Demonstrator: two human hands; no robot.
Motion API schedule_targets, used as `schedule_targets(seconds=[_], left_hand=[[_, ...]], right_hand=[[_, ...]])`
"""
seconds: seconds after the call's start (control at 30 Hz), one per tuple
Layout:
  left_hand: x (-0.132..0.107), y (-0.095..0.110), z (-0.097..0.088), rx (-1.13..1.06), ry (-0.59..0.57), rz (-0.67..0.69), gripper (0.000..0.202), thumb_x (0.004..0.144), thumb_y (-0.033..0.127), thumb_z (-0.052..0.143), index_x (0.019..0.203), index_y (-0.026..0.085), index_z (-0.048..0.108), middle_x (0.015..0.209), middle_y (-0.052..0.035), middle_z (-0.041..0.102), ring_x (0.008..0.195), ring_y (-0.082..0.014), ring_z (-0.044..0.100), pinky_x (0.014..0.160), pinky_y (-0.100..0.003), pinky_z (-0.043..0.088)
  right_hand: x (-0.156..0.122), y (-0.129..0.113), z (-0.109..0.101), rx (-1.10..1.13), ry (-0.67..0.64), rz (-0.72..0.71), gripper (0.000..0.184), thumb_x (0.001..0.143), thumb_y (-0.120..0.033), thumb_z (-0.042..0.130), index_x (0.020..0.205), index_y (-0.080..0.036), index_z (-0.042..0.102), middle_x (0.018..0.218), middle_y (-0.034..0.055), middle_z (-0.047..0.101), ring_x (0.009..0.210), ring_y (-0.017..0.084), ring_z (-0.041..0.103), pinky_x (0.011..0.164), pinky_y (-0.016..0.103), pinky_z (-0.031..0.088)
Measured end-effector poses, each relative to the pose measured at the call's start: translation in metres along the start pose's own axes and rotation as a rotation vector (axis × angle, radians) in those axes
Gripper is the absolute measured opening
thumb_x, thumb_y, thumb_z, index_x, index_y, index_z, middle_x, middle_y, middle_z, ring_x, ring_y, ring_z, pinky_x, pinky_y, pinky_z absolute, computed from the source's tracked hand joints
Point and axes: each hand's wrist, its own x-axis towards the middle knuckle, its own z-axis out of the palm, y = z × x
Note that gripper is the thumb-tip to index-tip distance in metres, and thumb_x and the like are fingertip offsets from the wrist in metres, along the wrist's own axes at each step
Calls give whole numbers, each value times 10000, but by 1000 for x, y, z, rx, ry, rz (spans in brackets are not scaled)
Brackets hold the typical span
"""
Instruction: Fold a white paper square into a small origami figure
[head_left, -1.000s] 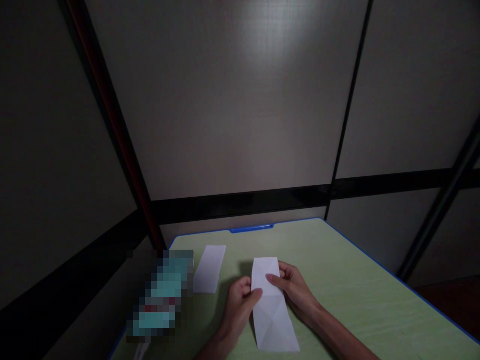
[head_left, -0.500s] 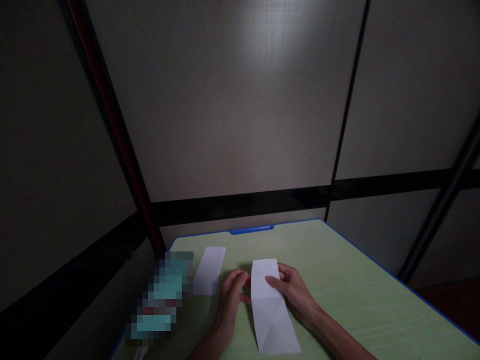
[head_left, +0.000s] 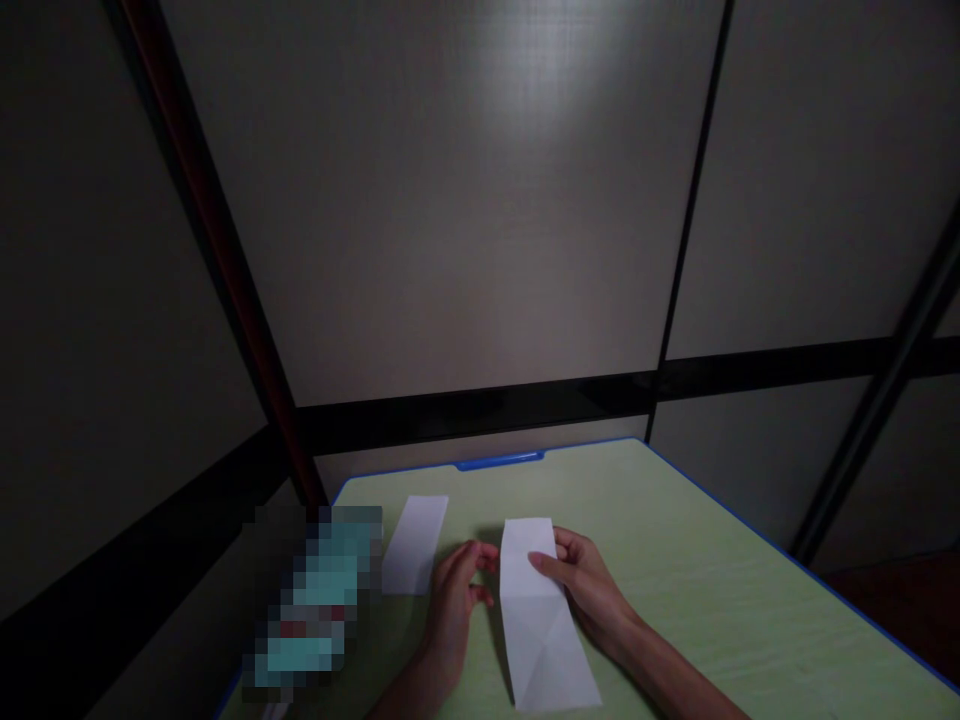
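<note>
A long white strip of creased paper (head_left: 541,630) lies lengthwise on the green table (head_left: 712,590) in front of me. My right hand (head_left: 581,585) grips its far right edge, with the thumb on top of the sheet. Just left of the strip, my left hand (head_left: 456,600) rests apart from the paper, its fingers loosely spread and empty. A second, smaller white paper (head_left: 414,543) lies flat further left.
The table has a blue rim with a blue handle-like tab (head_left: 500,460) at its far edge. A blurred teal object (head_left: 319,600) sits at the table's left side. Dark panelled walls stand close behind and to the left.
My left hand let go of the strip's left edge and drew a little to the left. The right hand kept its hold and the paper settled flatter.
</note>
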Motion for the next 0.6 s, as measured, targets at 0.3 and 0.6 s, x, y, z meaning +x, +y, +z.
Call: schedule_targets(seconds=[0.3,0.6], left_hand=[[2,5,9,275,-32,96,128,533,209,566,455,142,489,425,33,499,425,-90,451,377,-163,318],[2,-4,16,204,-43,-34,115,480,92,551,580,80,606,548,-42,622,506,-161,523,467,-235,384]], right_hand=[[0,-1,3,-57,-9,8,241,491,-207,656,705,-114,593,541,14,615,435,108,515,398,190,357],[1,-1,6,-100,-45,-3,250,459,-241,670,668,-120,604,512,-2,601,431,105,509,406,190,353]])
